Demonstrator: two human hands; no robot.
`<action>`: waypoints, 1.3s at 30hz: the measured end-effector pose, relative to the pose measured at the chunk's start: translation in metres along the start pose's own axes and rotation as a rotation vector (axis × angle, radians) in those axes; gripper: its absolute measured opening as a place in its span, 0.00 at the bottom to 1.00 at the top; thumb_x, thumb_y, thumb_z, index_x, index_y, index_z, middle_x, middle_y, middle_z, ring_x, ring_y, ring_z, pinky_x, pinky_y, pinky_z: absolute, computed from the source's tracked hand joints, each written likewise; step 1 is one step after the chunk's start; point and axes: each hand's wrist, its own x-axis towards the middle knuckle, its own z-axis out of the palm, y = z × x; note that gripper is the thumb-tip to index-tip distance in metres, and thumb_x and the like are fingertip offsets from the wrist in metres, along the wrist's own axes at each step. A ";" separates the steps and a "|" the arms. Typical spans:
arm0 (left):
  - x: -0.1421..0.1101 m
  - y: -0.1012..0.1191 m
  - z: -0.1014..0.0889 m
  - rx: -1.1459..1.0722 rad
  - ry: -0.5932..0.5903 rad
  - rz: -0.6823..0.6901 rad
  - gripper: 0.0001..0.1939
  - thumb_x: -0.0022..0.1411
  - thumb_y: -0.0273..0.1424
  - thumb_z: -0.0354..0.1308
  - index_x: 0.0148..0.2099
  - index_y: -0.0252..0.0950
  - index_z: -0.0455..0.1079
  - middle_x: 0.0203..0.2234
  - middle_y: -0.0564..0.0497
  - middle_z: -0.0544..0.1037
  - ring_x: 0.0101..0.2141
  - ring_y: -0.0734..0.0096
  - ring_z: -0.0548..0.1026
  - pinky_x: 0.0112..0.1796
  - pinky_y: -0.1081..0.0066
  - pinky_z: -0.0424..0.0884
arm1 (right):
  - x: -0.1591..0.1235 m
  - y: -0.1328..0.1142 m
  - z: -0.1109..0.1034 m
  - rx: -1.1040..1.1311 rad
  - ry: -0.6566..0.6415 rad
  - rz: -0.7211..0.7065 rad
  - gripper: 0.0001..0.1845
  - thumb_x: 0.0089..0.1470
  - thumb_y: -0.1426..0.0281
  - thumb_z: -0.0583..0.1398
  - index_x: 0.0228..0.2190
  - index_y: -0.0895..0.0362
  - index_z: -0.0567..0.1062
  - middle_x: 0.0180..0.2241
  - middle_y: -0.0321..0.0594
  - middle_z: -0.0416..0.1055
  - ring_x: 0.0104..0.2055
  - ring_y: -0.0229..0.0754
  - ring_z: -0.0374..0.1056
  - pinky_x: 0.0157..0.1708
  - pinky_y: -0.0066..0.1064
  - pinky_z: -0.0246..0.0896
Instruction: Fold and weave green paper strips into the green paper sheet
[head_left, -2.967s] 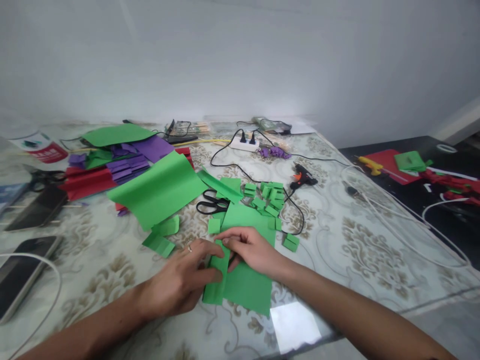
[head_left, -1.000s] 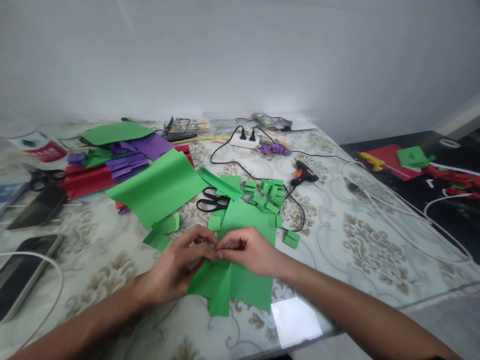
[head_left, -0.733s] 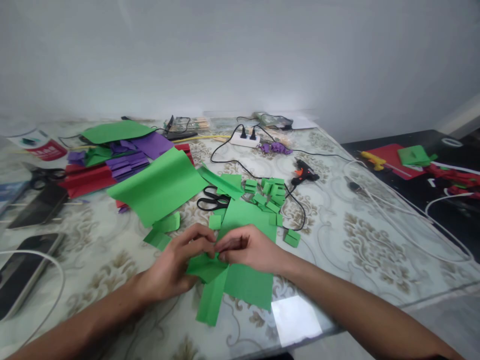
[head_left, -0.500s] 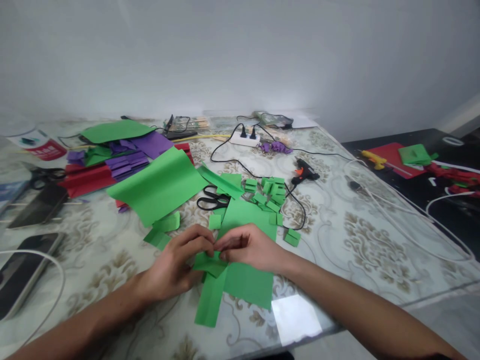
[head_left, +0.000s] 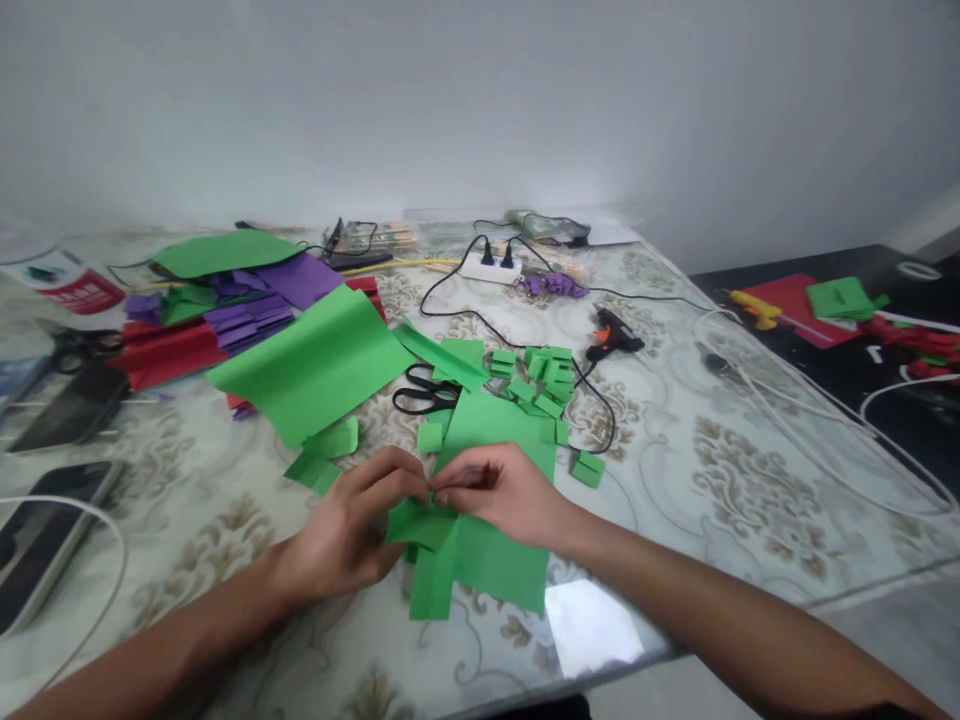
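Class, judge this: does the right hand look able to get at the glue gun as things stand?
Probably yes, once the right hand releases the folded green paper it pinches: the glue gun lies uncovered, with small green pieces and black cord lying low between.

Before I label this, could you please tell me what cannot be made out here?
All in the head view:
Held paper: pinched part, hidden by left hand and right hand.
Scissors: blades, covered by green paper.
Near phone: part, cut off by picture's left edge.
Cup: lettering, blurred.
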 end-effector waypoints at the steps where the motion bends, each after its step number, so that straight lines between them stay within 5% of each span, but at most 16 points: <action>1: 0.000 0.000 0.000 0.001 -0.005 -0.002 0.22 0.51 0.18 0.54 0.47 0.40 0.70 0.42 0.47 0.76 0.41 0.63 0.78 0.41 0.67 0.78 | -0.001 -0.001 0.000 -0.017 0.013 -0.010 0.07 0.47 0.68 0.72 0.31 0.57 0.85 0.31 0.37 0.83 0.33 0.40 0.77 0.39 0.33 0.70; 11: -0.004 -0.005 0.001 -0.050 -0.040 0.045 0.13 0.66 0.35 0.56 0.53 0.41 0.68 0.43 0.44 0.79 0.41 0.59 0.81 0.40 0.66 0.79 | -0.008 -0.006 0.007 -0.104 0.113 -0.124 0.11 0.46 0.66 0.76 0.30 0.56 0.83 0.29 0.36 0.81 0.31 0.40 0.76 0.38 0.32 0.72; 20: -0.013 -0.005 0.005 0.067 0.068 0.053 0.11 0.77 0.29 0.50 0.55 0.40 0.72 0.43 0.45 0.82 0.40 0.65 0.83 0.40 0.71 0.79 | -0.012 -0.010 0.010 -0.124 0.159 -0.180 0.11 0.47 0.66 0.76 0.31 0.56 0.83 0.29 0.36 0.81 0.30 0.38 0.74 0.35 0.30 0.72; 32: -0.018 -0.002 0.000 0.197 0.091 0.091 0.16 0.80 0.32 0.49 0.64 0.41 0.68 0.46 0.44 0.84 0.44 0.65 0.84 0.44 0.69 0.80 | -0.016 -0.015 0.010 -0.160 0.187 -0.241 0.11 0.48 0.65 0.76 0.32 0.55 0.83 0.30 0.38 0.82 0.32 0.40 0.77 0.37 0.33 0.76; 39: -0.012 0.000 0.000 0.161 0.124 0.046 0.14 0.78 0.29 0.50 0.59 0.41 0.72 0.43 0.45 0.84 0.41 0.64 0.85 0.40 0.70 0.80 | -0.015 -0.013 0.009 -0.132 0.173 -0.205 0.10 0.48 0.67 0.74 0.33 0.55 0.83 0.30 0.38 0.82 0.32 0.40 0.77 0.38 0.34 0.75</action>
